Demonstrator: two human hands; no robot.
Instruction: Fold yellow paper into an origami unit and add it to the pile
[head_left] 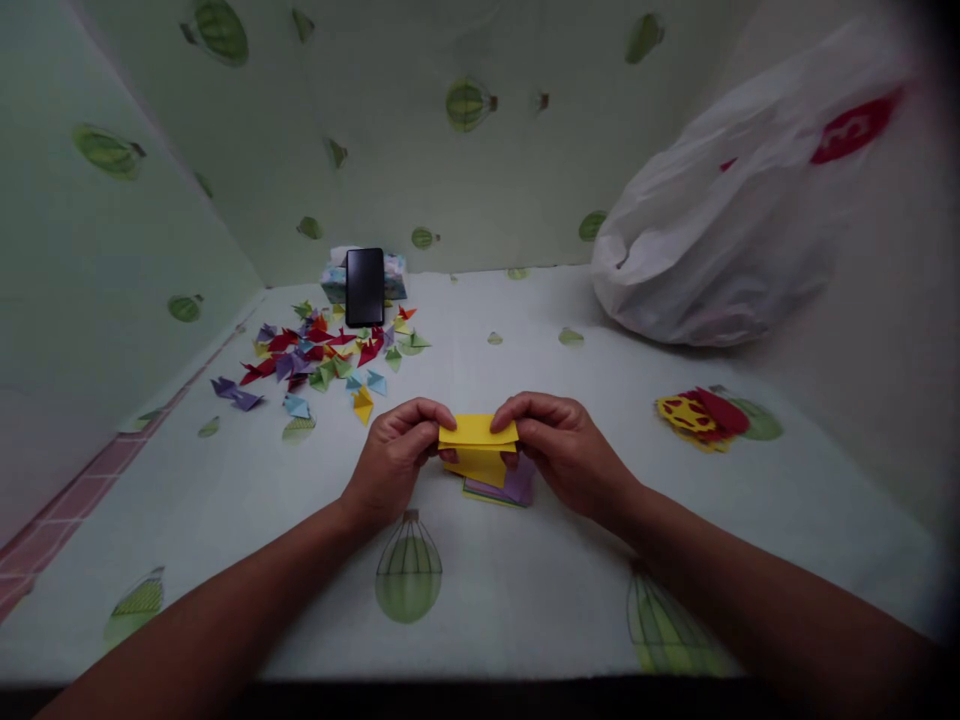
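A yellow sheet of origami paper [478,431], folded over on itself, is held level between both hands above the table. My left hand [401,450] pinches its left end, thumb and fingers closed on the edge. At the opposite end my right hand [559,445] grips it the same way. Just below lies a small stack of coloured paper [517,487], with purple and yellow sheets showing; the hands and the folded paper cover part of it.
Many folded paper pieces [322,350] in mixed colours lie at the back left. Behind them a black phone [365,287] leans on a tissue pack [395,275]. Red and yellow paper cut-outs [694,413] lie at right, below a large white plastic bag [712,230].
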